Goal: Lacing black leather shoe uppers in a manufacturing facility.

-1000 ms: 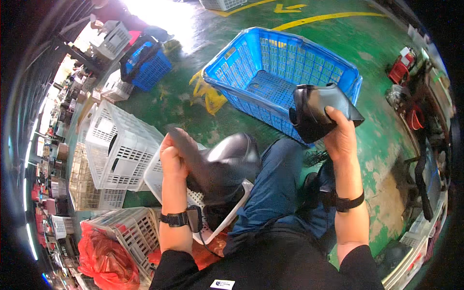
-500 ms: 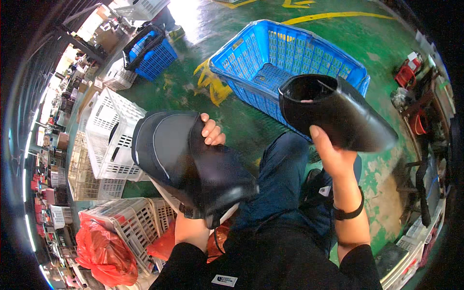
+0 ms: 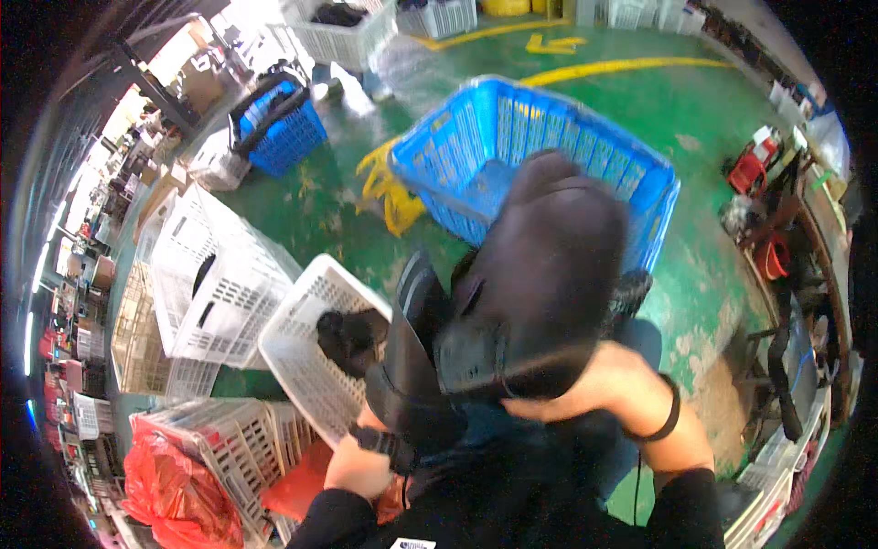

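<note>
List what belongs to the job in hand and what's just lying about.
Apparently part of the job:
larger black piece and narrower black piece, both held
white basket holding a black item
large blue basket

Seemingly just lying about:
red plastic bag
white crates
red bucket

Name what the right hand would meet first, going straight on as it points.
The right hand points leftward along the lower edge of the larger dark piece; straight on, it would probably meet the narrower dark piece first, though depth is unclear.
</note>
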`<state>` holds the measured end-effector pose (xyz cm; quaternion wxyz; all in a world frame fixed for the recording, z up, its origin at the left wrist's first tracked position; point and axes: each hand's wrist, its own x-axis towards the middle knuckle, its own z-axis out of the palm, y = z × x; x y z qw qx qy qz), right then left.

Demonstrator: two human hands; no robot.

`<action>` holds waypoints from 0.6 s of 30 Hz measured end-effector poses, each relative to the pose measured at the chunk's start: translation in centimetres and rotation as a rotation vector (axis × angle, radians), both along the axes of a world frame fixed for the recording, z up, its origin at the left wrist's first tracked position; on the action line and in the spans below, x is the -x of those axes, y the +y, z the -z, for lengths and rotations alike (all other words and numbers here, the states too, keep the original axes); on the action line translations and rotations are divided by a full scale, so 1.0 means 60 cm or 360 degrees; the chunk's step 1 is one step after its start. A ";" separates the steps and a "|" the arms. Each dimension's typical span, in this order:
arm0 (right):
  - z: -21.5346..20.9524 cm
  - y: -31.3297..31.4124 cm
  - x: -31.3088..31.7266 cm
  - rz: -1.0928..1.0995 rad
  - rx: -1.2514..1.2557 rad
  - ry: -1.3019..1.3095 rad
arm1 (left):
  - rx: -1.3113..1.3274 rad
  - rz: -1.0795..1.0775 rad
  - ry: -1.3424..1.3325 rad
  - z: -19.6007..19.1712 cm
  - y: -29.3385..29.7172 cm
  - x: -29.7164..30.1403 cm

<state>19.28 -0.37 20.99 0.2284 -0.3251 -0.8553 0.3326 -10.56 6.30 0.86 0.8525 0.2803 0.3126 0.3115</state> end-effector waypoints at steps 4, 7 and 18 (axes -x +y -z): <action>0.041 -0.016 0.009 -0.0055 -0.0137 -0.0064 | 0.0123 0.0083 0.0097 0.023 -0.062 -0.009; 0.081 -0.045 0.017 -0.0175 -0.0018 0.0177 | 0.0181 0.0137 0.0120 0.041 -0.083 -0.024; 0.146 -0.123 0.018 0.0019 0.0210 -0.0074 | 0.0293 -0.0042 0.0383 0.077 -0.185 0.103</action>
